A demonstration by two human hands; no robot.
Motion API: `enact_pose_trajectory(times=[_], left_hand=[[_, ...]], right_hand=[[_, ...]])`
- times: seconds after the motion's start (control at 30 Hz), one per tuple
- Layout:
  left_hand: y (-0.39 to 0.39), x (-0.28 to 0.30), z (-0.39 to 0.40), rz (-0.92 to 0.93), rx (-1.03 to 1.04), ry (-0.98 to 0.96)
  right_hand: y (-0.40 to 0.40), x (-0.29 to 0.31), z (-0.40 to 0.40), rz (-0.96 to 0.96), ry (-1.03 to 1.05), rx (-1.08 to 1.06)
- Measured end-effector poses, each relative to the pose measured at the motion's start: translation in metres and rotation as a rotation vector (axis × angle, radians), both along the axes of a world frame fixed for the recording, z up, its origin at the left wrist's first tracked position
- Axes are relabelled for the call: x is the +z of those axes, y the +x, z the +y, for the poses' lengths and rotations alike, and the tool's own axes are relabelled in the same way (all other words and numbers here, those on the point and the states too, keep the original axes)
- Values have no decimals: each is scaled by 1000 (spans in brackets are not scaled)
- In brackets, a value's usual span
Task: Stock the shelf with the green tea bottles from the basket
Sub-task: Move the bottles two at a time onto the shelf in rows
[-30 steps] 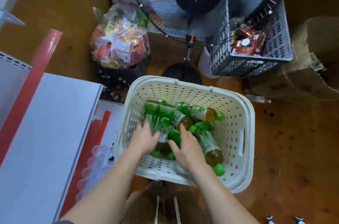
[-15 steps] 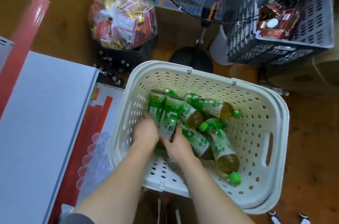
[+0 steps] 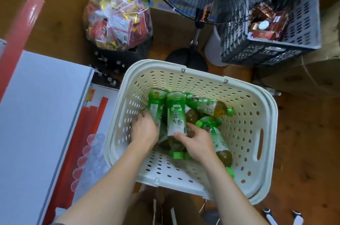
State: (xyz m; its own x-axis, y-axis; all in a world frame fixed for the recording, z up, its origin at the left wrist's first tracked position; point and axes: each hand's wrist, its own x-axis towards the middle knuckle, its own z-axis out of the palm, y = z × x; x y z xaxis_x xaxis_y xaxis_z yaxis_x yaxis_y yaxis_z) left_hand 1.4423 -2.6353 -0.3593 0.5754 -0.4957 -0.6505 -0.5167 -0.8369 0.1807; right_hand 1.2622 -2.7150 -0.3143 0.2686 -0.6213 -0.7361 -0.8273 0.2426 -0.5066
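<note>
Green tea bottles point(image 3: 175, 116) lie heaped in the basket point(image 3: 265, 184); left hand point(image 3: 144, 130) and right hand point(image 3: 197, 141) each curl fingers around one, probably to lift two together.

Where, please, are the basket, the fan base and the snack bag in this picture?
basket point(image 3: 206, 77), head view, on its far rim.
fan base point(image 3: 185, 59), head view, on the dark round foot.
snack bag point(image 3: 117, 20), head view, on the clear plastic's middle.

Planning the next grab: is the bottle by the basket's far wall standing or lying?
Lying: the bottle rests sideways, cap toward the basket's right wall.
</note>
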Motion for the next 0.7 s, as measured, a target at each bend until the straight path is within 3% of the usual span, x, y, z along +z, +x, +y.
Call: enact_pose_trajectory(times=[0.2,0.37,0.53,0.7], left_hand=[[-14,30,0,302,206,-127],[-20,43,-1,503,381,-211],[7,66,-5,410,206,-194],[34,103,-38,179,-78,-136]], right_hand=[[-35,21,-22,-76,-20,-302],[-46,21,-27,-72,-29,-228],[-54,34,-48,9,-293,-195],[-38,62,-74,2,-454,-35]])
